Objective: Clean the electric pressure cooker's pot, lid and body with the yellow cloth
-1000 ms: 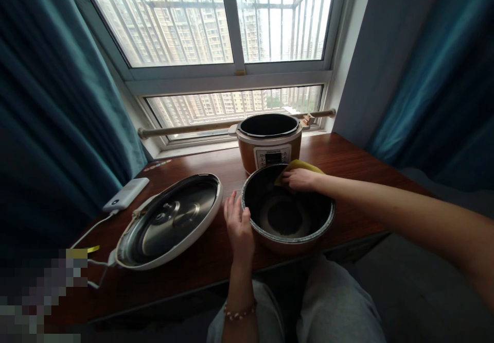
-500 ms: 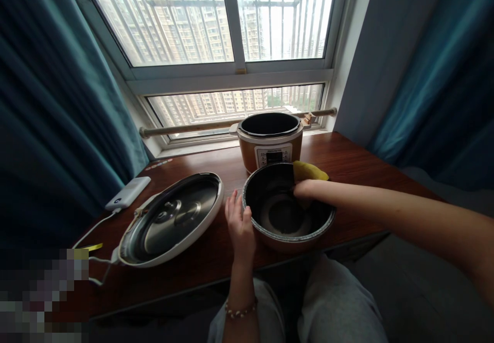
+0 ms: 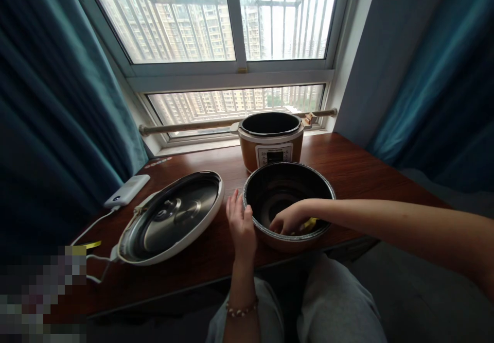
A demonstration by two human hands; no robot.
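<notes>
A dark inner pot (image 3: 283,167) with a pale rim stands near the table's front edge. My left hand (image 3: 241,224) lies against its outer left side, fingers stretched out and the thumb by the rim. Inside the pot, my right hand (image 3: 288,218) is low near the front wall, fingers curled over a yellow cloth (image 3: 310,224). Most of the cloth is hidden by the hand and wrist. Behind the pot stands a brown and white electric cooker (image 3: 251,150) with a control panel. Left of my left hand rests the round lid (image 3: 189,235), its dark inner side facing up.
A white power bank (image 3: 127,191) with a cable lies at the left on the wooden table (image 3: 347,163). A yellow strip (image 3: 92,244) is at the left edge. Beyond the cooker are a horizontal rod (image 3: 185,126) and a barred window. Blue curtains hang at both sides.
My right hand has moved from the pot's far right wall toward the near side, taking the yellow cloth down with it. My left hand stays at the pot's left side.
</notes>
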